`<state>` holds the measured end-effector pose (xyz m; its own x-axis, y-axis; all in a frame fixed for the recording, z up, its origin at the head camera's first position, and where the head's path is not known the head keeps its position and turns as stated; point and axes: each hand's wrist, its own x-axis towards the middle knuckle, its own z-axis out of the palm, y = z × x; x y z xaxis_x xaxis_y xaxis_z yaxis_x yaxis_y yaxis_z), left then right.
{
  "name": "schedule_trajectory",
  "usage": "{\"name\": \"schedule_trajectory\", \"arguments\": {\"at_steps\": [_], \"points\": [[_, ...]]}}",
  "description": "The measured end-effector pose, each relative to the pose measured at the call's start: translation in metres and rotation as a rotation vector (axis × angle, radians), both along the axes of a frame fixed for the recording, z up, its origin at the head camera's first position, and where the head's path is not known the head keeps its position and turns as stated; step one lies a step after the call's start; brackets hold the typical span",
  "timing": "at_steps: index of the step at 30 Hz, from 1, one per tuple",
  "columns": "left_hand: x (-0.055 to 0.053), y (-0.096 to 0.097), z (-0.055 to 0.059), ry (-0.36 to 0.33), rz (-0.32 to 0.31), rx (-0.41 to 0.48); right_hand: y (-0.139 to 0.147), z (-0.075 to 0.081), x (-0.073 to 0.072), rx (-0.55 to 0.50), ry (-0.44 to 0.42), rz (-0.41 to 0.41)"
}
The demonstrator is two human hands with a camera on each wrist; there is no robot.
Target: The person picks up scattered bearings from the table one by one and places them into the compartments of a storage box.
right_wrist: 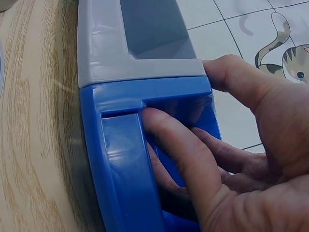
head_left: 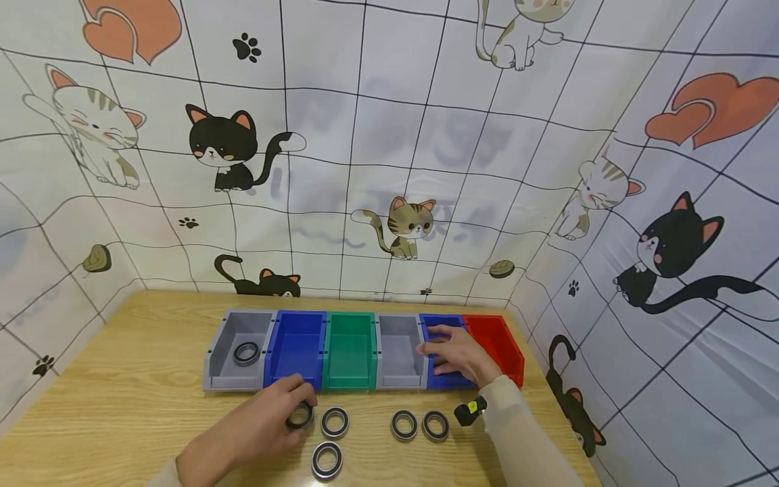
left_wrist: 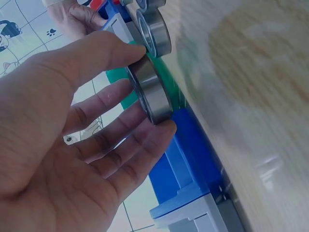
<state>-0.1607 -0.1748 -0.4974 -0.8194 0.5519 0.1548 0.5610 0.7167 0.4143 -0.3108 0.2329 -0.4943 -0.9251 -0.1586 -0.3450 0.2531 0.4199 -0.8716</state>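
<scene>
My left hand [head_left: 262, 421] pinches a ball bearing [left_wrist: 154, 92] between thumb and fingertips, just in front of the left blue bin [head_left: 298, 338]. The bearing has a shiny steel rim and dark faces. My right hand [head_left: 464, 355] reaches into the right blue bin [right_wrist: 128, 174], its fingers apart and loosely bent. One fingertip touches the edge of the neighbouring grey bin [right_wrist: 140, 67]; another lies by the blue bin's front lip. A dark patch behind the fingers is too shaded to identify. Another bearing [head_left: 237, 354] lies in the far-left grey bin [head_left: 219, 379].
Two bearings [head_left: 325, 423] lie beside my left hand, and two more [head_left: 394, 426] lie before the right grey bin. A green bin [head_left: 351, 345] stands mid-row, a red bin [head_left: 496, 338] at the right end. Behind the wooden table [head_left: 109, 379] hangs a cat-patterned sheet [head_left: 328, 223].
</scene>
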Motion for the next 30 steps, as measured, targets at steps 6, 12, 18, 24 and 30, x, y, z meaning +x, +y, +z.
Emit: {"name": "schedule_trajectory", "arguments": {"at_steps": [6,12,18,24,30], "points": [[-0.009,-0.004,0.002,0.107,0.022,0.013,-0.001,0.000,-0.001,-0.003,-0.001,0.002],[-0.020,-0.007,0.003,0.179,0.055,0.022,0.000,0.000,0.000,-0.003,0.004,-0.007],[-0.029,-0.007,0.006,0.253,0.107,0.019,0.000,-0.001,0.000,-0.007,0.002,-0.011],[-0.039,-0.005,0.009,0.232,0.141,0.024,0.000,0.002,0.002,-0.008,0.004,0.004],[-0.050,-0.002,0.006,0.236,0.176,0.012,-0.001,0.001,0.002,0.001,0.008,0.003]]}}
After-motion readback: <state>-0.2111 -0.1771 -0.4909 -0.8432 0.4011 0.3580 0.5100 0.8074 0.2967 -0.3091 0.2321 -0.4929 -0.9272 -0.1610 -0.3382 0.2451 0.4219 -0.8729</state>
